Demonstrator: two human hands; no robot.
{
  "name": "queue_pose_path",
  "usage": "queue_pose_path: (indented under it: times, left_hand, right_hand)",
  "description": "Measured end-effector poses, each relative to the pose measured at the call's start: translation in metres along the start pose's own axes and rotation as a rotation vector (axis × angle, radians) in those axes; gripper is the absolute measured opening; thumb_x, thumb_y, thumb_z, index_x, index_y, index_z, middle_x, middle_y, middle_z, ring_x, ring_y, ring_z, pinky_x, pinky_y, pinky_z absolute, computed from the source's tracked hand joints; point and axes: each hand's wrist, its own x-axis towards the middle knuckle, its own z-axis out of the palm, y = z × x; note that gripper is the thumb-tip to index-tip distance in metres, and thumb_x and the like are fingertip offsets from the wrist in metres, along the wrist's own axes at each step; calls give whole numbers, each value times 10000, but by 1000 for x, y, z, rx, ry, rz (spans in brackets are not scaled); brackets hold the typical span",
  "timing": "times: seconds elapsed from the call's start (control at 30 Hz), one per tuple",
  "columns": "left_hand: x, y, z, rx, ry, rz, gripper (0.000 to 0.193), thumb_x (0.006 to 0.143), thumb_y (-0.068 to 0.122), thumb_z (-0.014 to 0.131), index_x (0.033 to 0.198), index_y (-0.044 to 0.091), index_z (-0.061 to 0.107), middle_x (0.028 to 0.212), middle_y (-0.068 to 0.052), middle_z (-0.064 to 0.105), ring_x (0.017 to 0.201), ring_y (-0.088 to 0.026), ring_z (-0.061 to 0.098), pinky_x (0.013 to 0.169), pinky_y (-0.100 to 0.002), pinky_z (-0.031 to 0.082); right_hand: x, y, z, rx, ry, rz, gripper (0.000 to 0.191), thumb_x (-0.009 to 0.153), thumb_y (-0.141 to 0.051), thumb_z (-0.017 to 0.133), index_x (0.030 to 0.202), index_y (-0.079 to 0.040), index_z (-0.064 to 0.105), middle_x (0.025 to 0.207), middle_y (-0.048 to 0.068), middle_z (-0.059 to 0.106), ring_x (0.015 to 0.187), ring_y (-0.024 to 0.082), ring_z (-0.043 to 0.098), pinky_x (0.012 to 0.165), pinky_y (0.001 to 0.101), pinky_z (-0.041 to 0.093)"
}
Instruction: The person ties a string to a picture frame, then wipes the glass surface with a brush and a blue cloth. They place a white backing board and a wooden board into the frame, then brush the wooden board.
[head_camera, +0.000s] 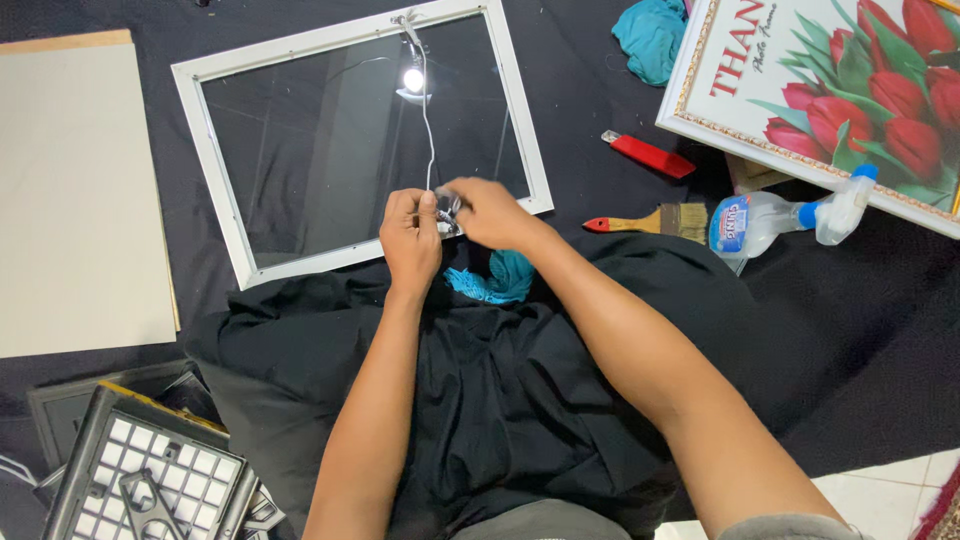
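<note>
At far left a pale beige board (75, 195) lies flat on the black cloth (850, 330); below it a grey grid-faced plastic piece (150, 480) sits tilted at the bottom corner; next comes a white picture frame (215, 165) with its glass pane (360, 140) lying flat, a thin white cord (428, 120) running down across the glass toward the hands; the left hand (412, 235) is closed, pinching a small shiny object (448, 213) at the frame's lower edge; the right hand (492, 213) is closed on the same object from the other side, what it is I cannot tell; just below lies a teal rag (500, 278); further right a red utility knife (648, 155), a red-handled paintbrush (655, 221), a spray bottle (775, 215) on its side, and a framed red tulip print (850, 90) at the top right corner
</note>
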Motion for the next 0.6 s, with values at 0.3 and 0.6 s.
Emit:
queue_pose_path:
  times: [0.3,0.6]
  left_hand:
    - [-1,2,0,45,-7,105,194,1042,169,642,925,14,657,996,-100,617,892,-241,641,802,-350,521]
    - [1,0,-2,4,27,38,198,1038,175,623,923,17,653,997,-83,625,873,-201,635,773,-311,512]
  right_hand:
    - [-9,-32,-1,-186,-225,156,332,737,-215,779,942,33,696,1019,168,582,926,342,614,811,428,507]
    - [-6,-25,-9,-196,69,-85,205,807,-129,692,983,-41,747,929,156,727,901,355,694,826,456,541]
